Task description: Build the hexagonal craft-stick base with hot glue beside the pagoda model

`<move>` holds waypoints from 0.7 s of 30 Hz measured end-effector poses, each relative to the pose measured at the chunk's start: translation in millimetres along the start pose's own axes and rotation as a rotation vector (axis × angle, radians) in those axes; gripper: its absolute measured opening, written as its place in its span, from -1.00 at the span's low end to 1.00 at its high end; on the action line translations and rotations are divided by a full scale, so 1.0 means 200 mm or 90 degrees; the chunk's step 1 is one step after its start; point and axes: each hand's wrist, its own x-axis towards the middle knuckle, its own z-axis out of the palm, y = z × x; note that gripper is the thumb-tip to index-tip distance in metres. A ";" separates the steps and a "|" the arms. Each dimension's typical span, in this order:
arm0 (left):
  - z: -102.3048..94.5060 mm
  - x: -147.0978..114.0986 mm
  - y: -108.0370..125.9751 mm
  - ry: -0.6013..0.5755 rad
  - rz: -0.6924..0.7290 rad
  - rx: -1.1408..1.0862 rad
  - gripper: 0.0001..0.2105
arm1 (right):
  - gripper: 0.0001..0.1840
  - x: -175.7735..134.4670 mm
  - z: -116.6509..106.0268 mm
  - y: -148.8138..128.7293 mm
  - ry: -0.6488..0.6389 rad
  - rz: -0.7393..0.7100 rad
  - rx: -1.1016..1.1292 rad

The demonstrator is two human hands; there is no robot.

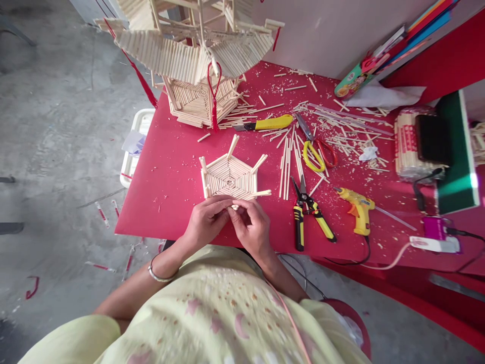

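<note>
My left hand (207, 221) and my right hand (250, 225) meet at the near edge of the red table, fingers pinched together. Between them they grip a small bundle of wooden sticks (235, 207), of which only the pale ends show. Just beyond my fingertips lies a hexagonal stick panel (237, 177) with a spiral pattern and short stick pairs jutting from its corners; my hands cover its near edge. Farther back stands a pagoda-like stick model (166, 53) with a slatted roof and red tassels.
Right of the panel lie loose sticks (285, 169), pliers-like cutters (303, 202), scissors (312, 151), a yellow utility knife (269, 123) and a yellow glue gun (356, 207) with its cord. A bundled stick pack (407, 141) carries a black phone (433, 138). The red table (151, 202) ends at left.
</note>
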 end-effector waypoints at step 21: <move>0.00 -0.01 -0.01 -0.010 -0.013 -0.006 -0.76 | -0.82 0.00 0.00 0.00 0.001 -0.001 -0.009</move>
